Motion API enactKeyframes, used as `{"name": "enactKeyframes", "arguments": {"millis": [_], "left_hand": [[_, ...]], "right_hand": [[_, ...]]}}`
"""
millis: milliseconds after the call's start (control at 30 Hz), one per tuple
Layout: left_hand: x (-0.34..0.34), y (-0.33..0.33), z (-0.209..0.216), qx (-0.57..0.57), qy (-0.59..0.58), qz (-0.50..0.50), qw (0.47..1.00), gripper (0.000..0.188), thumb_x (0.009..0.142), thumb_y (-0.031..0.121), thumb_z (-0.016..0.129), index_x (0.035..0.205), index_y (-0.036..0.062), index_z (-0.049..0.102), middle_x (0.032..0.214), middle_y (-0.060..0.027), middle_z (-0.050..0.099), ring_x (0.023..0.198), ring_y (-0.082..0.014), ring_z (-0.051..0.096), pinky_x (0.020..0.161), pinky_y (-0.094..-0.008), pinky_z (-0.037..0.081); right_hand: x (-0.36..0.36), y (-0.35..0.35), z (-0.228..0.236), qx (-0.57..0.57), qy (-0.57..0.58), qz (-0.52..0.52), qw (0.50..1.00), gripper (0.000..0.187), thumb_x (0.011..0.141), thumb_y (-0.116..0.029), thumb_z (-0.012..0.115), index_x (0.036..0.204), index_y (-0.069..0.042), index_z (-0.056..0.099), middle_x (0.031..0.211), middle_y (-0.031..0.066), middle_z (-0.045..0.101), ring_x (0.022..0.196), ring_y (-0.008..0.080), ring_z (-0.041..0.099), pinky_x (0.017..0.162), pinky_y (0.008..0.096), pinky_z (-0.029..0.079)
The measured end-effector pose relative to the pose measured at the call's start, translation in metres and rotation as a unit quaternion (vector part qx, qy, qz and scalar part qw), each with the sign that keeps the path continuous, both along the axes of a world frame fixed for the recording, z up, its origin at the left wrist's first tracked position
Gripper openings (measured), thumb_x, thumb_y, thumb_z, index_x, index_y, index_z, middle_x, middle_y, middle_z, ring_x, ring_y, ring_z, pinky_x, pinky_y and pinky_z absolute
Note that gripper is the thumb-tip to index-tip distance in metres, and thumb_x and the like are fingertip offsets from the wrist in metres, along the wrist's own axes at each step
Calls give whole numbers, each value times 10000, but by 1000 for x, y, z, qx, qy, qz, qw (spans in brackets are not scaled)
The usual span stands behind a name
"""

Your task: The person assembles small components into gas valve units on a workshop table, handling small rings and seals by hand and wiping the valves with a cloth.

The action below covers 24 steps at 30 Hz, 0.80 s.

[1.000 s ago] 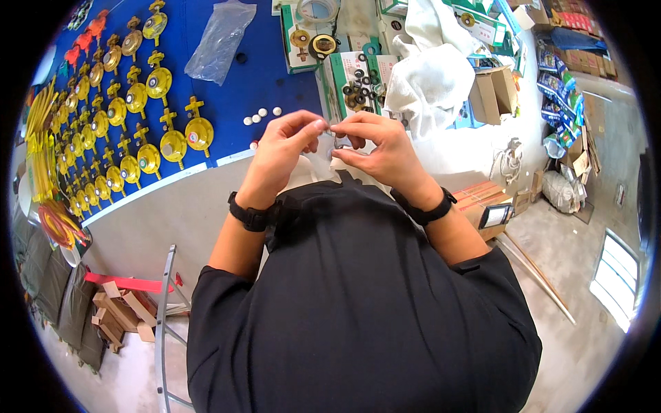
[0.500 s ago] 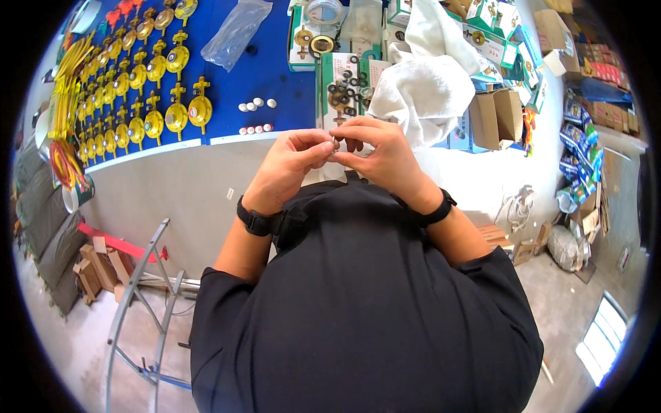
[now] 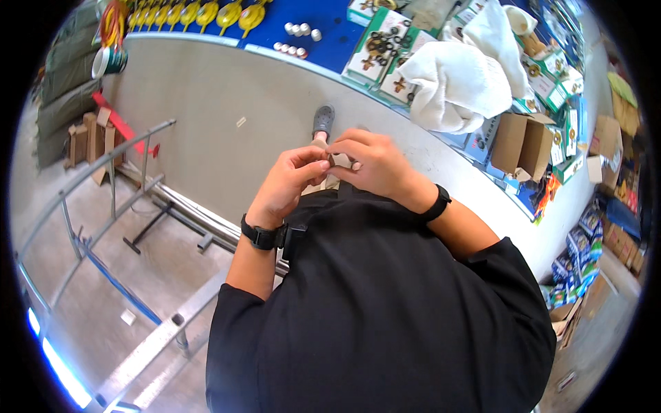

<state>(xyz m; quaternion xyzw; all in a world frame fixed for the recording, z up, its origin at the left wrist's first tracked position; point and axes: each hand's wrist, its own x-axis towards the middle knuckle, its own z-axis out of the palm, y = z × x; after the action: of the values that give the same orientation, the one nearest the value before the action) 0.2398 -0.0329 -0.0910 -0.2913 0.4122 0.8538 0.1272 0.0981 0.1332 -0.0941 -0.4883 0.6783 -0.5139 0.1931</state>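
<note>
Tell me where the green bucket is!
In the head view, the bucket is at upper left, just below the coloured cords, left of the yellow regulators.

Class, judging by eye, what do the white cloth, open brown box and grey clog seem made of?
White cloth: perhaps cotton, matt, heaped in soft folds.
Open brown box: apparently cardboard, dull, with stiff, flat walls.
Grey clog: likely foam or rubber, matt, with a rounded toe.

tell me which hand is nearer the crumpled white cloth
Right. The right hand is below and left of the crumpled white cloth in view; the left hand is farther left.
</note>
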Motion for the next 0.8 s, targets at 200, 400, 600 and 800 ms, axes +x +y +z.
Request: {"name": "enactKeyframes", "arguments": {"millis": [200, 400, 600, 800], "left_hand": [[82, 1, -10, -20, -15, 81, 996, 63, 960, 85, 705, 998, 34, 708, 906, 27, 642, 778, -73, 507, 715, -226, 422], [145, -9, -37, 21, -13, 172, 985, 54, 980, 59, 672, 1017, 30, 698, 893, 20, 633, 759, -94, 517, 710, -250, 417], [199, -44, -61, 44, -2, 216, 975, 51, 995, 79, 660, 1022, 41, 681, 899, 15, 641, 775, -93, 536, 733, -256, 439], [226, -80, -76, 97, 21, 272, 957, 169, 1007, 140, 671, 1128, 22, 663, 1020, -30, 694, 934, -121, 662, 851, -276, 527]], "right_hand": [[50, -27, -19, -27, 57, 125, 990, 228, 791, -128, 820, 956, -63, 677, 921, 87, 663, 830, 297, 680, 738, 386, 571], [96, -63, -32, 26, 93, 198, 975, 235, 792, -121, 805, 976, -66, 668, 947, 82, 645, 881, 280, 675, 766, 374, 565], [149, -116, -44, 78, 58, 209, 973, 223, 798, -133, 798, 975, -78, 674, 909, 67, 637, 810, 286, 672, 720, 396, 567], [181, -168, -36, 121, 113, 222, 961, 195, 800, -140, 791, 962, -96, 691, 883, 67, 629, 785, 298, 663, 683, 404, 556]]}}
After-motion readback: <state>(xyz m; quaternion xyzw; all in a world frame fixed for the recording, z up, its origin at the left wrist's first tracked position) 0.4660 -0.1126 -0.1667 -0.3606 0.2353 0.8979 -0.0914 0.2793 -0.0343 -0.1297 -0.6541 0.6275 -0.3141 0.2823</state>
